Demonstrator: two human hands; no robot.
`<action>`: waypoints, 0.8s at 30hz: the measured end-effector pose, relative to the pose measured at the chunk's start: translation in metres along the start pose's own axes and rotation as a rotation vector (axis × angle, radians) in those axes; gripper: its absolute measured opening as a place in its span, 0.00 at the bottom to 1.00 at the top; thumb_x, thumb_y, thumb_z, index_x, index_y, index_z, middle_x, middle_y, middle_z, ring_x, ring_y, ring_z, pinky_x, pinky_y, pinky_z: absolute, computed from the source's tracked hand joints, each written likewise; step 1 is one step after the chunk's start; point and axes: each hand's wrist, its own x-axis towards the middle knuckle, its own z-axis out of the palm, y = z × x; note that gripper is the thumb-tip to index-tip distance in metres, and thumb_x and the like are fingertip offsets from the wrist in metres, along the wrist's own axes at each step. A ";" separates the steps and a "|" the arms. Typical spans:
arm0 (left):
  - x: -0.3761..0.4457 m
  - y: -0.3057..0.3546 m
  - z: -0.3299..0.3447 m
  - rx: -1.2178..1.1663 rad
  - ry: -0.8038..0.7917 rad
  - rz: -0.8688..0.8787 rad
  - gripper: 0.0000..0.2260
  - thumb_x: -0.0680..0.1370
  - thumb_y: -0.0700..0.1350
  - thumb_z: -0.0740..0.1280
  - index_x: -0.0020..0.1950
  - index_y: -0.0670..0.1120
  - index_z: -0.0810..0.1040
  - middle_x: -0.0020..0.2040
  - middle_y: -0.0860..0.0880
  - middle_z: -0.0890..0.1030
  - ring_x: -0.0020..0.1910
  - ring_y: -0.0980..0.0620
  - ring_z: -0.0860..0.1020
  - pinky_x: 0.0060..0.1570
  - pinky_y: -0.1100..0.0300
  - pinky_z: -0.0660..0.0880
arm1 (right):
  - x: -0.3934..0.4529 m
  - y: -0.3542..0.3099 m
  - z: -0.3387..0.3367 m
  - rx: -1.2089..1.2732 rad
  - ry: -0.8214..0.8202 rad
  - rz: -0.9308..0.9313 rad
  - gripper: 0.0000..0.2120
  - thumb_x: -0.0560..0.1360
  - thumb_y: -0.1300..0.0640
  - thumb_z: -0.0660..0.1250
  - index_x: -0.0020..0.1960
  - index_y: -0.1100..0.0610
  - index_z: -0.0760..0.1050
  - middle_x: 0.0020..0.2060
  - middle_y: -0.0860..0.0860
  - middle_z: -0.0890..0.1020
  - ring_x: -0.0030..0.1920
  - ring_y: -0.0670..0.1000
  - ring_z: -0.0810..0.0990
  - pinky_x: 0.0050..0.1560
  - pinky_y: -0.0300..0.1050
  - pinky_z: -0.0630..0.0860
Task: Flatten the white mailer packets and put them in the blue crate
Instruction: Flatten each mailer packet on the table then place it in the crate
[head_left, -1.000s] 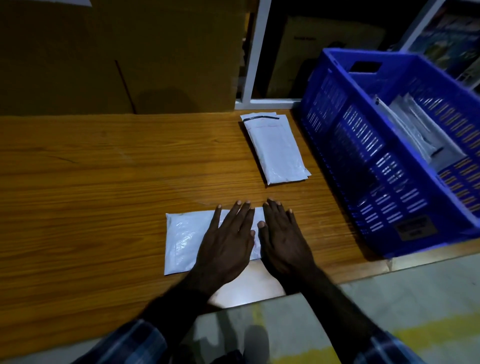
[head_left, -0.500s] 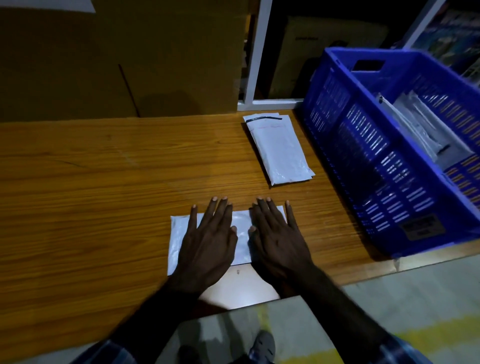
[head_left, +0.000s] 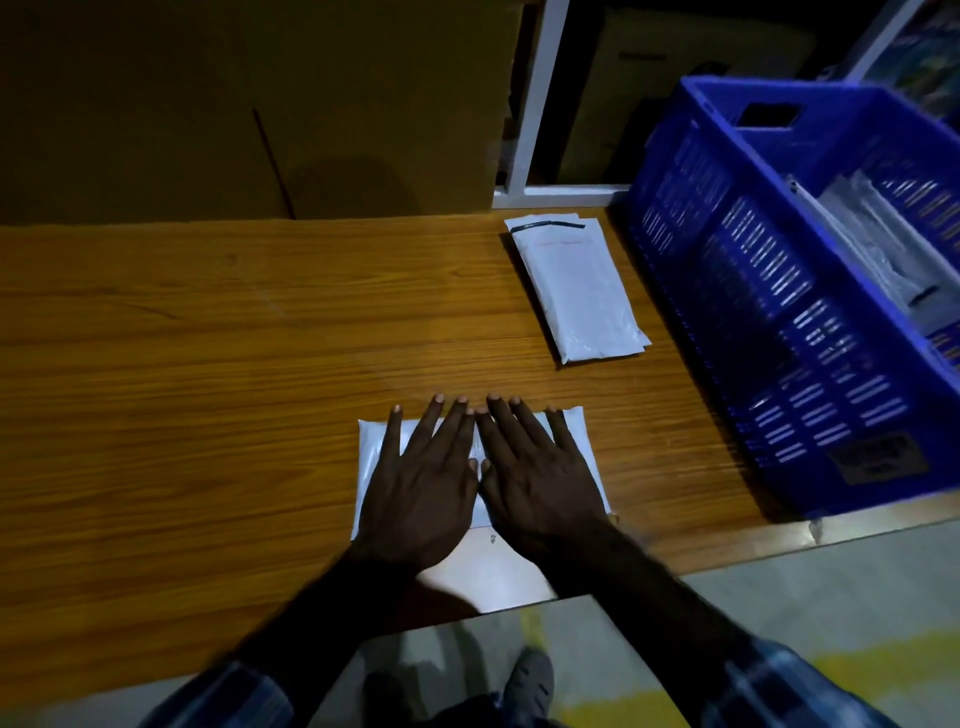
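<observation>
Flattening step: left hand (head_left: 423, 486) and right hand (head_left: 537, 480), fingers straight, press the packet (head_left: 376, 441) on the table (head_left: 208, 364), near edge. Next, likely grip it and carry it right into the crate (head_left: 779, 312)

Near edge of desk (head_left: 182, 364), 6 o'clock: packet (head_left: 370, 452) under left hand (head_left: 423, 483) and right hand (head_left: 535, 480), side by side | 1 o'clock of it: stack of packets (head_left: 579, 296) | 3 o'clock: crate (head_left: 769, 322) holding packets (head_left: 862, 234) | 11 o'clock, behind desk: carton (head_left: 234, 104)
</observation>
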 end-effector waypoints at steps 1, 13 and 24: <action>-0.001 -0.001 0.000 -0.016 -0.001 -0.014 0.24 0.83 0.51 0.48 0.76 0.43 0.65 0.77 0.45 0.64 0.78 0.45 0.57 0.72 0.35 0.55 | -0.001 0.001 0.000 -0.003 -0.016 0.005 0.26 0.83 0.49 0.49 0.77 0.59 0.62 0.77 0.58 0.62 0.77 0.58 0.60 0.74 0.64 0.56; -0.030 -0.036 -0.010 -0.204 -0.044 -0.225 0.31 0.80 0.61 0.38 0.80 0.48 0.46 0.80 0.51 0.43 0.79 0.52 0.42 0.75 0.50 0.38 | -0.021 0.035 -0.021 0.108 -0.006 0.153 0.32 0.82 0.43 0.41 0.79 0.60 0.56 0.79 0.56 0.54 0.80 0.54 0.50 0.77 0.59 0.41; -0.004 -0.001 0.004 -0.068 -0.056 -0.054 0.25 0.83 0.54 0.49 0.78 0.47 0.62 0.79 0.47 0.58 0.79 0.47 0.52 0.75 0.39 0.50 | -0.008 -0.005 -0.001 0.053 0.065 0.009 0.24 0.83 0.52 0.53 0.74 0.62 0.67 0.74 0.59 0.68 0.76 0.57 0.64 0.72 0.63 0.60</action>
